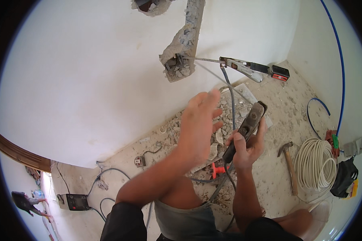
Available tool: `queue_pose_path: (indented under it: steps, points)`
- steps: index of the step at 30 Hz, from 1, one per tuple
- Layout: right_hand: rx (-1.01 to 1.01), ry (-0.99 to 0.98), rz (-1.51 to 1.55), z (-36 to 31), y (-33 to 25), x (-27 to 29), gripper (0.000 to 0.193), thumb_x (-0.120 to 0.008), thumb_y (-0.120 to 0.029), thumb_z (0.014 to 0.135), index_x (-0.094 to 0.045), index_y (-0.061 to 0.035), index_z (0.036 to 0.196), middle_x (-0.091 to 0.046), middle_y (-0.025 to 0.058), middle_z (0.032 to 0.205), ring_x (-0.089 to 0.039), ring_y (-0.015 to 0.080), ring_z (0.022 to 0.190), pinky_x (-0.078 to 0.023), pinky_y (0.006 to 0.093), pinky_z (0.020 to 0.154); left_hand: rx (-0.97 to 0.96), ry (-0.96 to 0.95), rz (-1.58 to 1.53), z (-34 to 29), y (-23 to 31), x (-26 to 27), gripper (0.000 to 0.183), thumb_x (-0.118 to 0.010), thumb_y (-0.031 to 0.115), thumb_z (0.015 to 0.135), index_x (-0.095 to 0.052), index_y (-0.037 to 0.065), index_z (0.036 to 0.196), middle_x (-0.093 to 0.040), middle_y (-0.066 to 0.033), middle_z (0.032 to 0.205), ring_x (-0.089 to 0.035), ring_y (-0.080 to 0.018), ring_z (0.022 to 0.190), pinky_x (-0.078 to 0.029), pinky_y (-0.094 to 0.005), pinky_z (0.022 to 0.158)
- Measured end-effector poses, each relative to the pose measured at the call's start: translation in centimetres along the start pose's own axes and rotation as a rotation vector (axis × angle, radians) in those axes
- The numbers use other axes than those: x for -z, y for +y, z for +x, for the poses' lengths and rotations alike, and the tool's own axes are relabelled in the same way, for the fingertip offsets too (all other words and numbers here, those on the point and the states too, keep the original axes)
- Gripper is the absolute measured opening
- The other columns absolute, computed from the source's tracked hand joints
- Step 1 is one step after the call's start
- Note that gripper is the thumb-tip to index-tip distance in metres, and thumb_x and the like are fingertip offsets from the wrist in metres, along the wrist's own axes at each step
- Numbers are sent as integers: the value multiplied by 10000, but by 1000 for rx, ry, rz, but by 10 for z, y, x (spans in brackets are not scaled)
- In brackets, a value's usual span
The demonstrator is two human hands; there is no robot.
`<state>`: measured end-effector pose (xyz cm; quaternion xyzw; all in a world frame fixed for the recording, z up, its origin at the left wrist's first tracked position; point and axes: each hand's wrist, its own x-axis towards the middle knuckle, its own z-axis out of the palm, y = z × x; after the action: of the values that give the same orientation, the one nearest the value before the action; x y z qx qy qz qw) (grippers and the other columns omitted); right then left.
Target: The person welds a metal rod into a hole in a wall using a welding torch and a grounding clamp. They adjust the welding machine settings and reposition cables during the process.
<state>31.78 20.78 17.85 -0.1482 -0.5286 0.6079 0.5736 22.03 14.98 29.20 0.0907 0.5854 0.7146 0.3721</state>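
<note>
One holder [253, 117], one rod [239, 93], one clamp [243, 69], one hammer [289, 168] | left hand [199, 122] was raised, fingers extended, empty | right hand [247, 150] gripped the tilted holder

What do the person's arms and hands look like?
Both the left hand and right hand are bare, without gloves. The left one looks blurry. Black sleeves cover the upper arms, leaving the forearms uncovered. I can't see any watch or bracelet on the wrists.

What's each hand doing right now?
Left hand: open, motion-blurred, no object visible in it.
Right hand: closed around the dark electrode holder.
</note>
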Motion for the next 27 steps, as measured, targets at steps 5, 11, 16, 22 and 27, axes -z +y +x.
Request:
queue_pose_path:
  steps: [5, 11, 16, 22, 27]
  points:
    - [168, -13, -449, 3, 24, -5, 651, -688, -20, 776, -424, 52, 1367, -338, 173, 1310, -470, 276, 1092, -470, 375, 832, -387, -433, 344, -96, -17, -29, 525, -641, 120, 873, -362, 1, 1301, -447, -128, 1186, -513, -244, 1058, -457, -371, 856]
    - [397, -104, -539, 8, 44, -29, 618, -737, -94, 774, -486, 27, 1327, -359, 237, 1283, -433, 346, 1126, -409, 426, 927, -824, -681, 457, -87, -69, -40, 425, -617, 114, 852, -451, -29, 1217, -464, -194, 1156, -519, -342, 1031, -455, -447, 873]
    - [500, -104, -527, 15, 58, -44, 607, -738, -104, 776, -499, 23, 1320, -365, 239, 1275, -425, 350, 1136, -401, 432, 930, -1085, -728, 559, -61, -79, -28, 398, -680, 100, 786, -569, 10, 1158, -527, -160, 1079, -590, -314, 942, -510, -397, 783]
    - [469, -79, -400, 17, 94, -60, 596, -715, -60, 782, -488, 37, 1324, -336, 230, 1280, -465, 321, 1108, -465, 391, 865, -1176, -726, 585, -49, -77, -26, 442, -662, 116, 784, -563, 15, 1203, -539, -150, 1066, -596, -297, 931, -516, -383, 764]
    - [645, -220, -638, 29, 91, -43, 570, -687, -2, 792, -470, 80, 1313, -284, 222, 1304, -557, 268, 1006, -550, 297, 724, -1160, -718, 611, -47, -76, -21, 466, -669, 128, 784, -554, 13, 1221, -541, -150, 1045, -598, -296, 913, -516, -383, 761]
